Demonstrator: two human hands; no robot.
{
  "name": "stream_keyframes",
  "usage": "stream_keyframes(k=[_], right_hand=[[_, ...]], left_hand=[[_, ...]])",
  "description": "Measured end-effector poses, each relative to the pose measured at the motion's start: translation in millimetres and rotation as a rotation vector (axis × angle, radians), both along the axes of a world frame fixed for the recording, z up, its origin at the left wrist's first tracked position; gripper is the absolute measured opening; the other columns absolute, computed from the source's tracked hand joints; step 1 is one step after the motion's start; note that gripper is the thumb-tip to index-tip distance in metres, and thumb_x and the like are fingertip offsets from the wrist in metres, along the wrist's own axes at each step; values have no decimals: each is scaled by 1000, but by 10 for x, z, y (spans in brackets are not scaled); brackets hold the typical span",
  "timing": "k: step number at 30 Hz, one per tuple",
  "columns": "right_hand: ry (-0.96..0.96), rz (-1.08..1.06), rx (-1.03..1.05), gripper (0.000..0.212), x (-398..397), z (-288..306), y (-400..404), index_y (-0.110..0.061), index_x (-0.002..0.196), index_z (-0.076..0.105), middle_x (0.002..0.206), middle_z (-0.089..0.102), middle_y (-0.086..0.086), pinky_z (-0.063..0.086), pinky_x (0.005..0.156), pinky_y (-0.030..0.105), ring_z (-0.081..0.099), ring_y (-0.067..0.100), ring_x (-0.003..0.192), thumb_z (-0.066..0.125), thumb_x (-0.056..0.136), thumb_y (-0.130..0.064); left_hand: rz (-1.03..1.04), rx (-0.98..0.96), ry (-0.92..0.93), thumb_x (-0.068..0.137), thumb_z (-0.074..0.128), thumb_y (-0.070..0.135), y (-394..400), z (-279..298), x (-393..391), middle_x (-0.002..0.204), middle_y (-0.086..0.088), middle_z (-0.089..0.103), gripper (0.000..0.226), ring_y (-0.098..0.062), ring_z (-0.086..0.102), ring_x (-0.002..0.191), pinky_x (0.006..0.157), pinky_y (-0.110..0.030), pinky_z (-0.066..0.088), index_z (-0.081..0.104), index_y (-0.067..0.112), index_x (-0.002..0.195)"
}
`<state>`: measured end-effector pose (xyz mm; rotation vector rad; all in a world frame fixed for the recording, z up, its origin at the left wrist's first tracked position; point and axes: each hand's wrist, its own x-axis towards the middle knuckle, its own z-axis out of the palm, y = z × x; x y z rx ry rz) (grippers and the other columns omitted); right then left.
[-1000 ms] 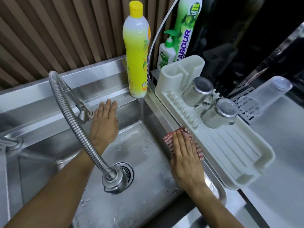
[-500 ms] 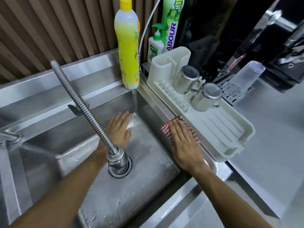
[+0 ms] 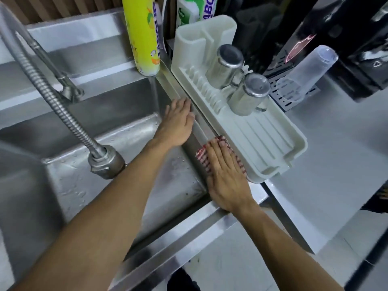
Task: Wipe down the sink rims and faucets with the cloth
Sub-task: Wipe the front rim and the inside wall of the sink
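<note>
Here your right hand [image 3: 225, 179] lies flat with straight fingers on the red-checked cloth [image 3: 202, 157], pressing it on the right rim [image 3: 201, 124] of the sink; nothing is grasped, the grip is released. The cloth is just beside the white drying rack [image 3: 273, 143]. A little farther, your left hand [image 3: 178, 122] is also released, its straight fingers resting at the same rim. The faucet head [image 3: 106, 161] hangs over the wet basin [image 3: 126, 185]. In the rack stand two steel cups [image 3: 247, 94], upside down. Behind, on the back ledge, is a yellow bottle [image 3: 143, 34]. On the surface at right a clear plastic cup [image 3: 304, 76] lies tilted.
</note>
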<state>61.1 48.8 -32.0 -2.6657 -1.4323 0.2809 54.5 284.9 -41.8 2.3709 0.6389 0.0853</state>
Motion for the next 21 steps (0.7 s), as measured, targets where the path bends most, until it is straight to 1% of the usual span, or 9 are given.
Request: stream_keyframes(k=[3, 5, 8, 11, 13, 15, 17, 19, 21], right_hand=[[140, -58, 50, 67, -126, 143, -335, -21, 165, 9, 169, -4, -6, -20, 123, 25, -19, 4, 154, 30, 103, -37], [164, -102, 98, 66, -248, 186, -478, -21, 164, 13, 169, -2, -8, -14, 126, 28, -18, 1, 154, 29, 103, -38], [196, -136, 143, 66, -599, 160, -773, -18, 163, 21, 171, 8, -4, -2, 129, 33, -3, 9, 158, 36, 104, -43], [153, 19, 118, 64, -597, 54, -992, -19, 162, 28, 170, 18, -2, 6, 130, 39, 8, 13, 159, 41, 106, -46], [93, -19, 113, 61, -446, 32, -1001, -20, 161, 31, 169, 23, -2, 5, 130, 38, 10, 14, 158, 37, 107, -48], [110, -86, 153, 59, -495, 33, -970, -16, 159, 35, 167, 29, 1, 5, 130, 39, 14, 17, 158, 34, 107, -44], [127, 84, 182, 56, -678, -14, -1014, -15, 157, 40, 164, 35, 3, 10, 130, 42, 20, 20, 157, 38, 107, -39], [109, 233, 178, 54, -646, -37, -1110, -18, 155, 43, 161, 41, 3, 7, 130, 39, 25, 21, 155, 39, 107, -41], [68, 140, 205, 53, -432, -66, -1146, -17, 153, 46, 158, 46, 5, 7, 129, 37, 30, 22, 153, 37, 106, -39]], left_hand=[[-71, 117, 126, 110, 22, 39, -226, -47, -7, 169, -16, -15, 69, -32, -19, 155, 125, -39, -13, -5, 1, 160], [-83, 172, 150, 109, 21, 44, -412, -69, -89, 168, -16, -19, 73, -32, -22, 154, 124, -40, -15, -9, 0, 159], [-120, 217, 181, 107, 18, 50, -652, -92, -169, 167, -18, -21, 77, -33, -23, 153, 126, -44, -12, -11, 0, 159], [-143, 219, 213, 106, 18, 52, -886, -74, -274, 167, -18, -21, 80, -32, -22, 154, 127, -46, -8, -12, 0, 158], [-169, 219, 223, 106, 18, 52, -999, -60, -346, 166, -16, -23, 80, -30, -23, 154, 127, -44, -10, -13, 0, 158], [-186, 235, 232, 107, 16, 52, -1050, -32, -387, 166, -16, -24, 79, -29, -23, 154, 126, -43, -12, -14, 1, 158], [-187, 252, 254, 107, 13, 52, -1063, -12, -411, 166, -16, -25, 77, -29, -23, 154, 126, -43, -12, -15, 2, 158], [-195, 250, 279, 107, 12, 53, -1063, 19, -394, 166, -15, -26, 77, -28, -24, 154, 126, -42, -12, -17, 3, 158], [-209, 219, 322, 107, 12, 53, -1049, 81, -390, 166, -12, -28, 76, -25, -25, 153, 126, -42, -12, -19, 6, 158]])
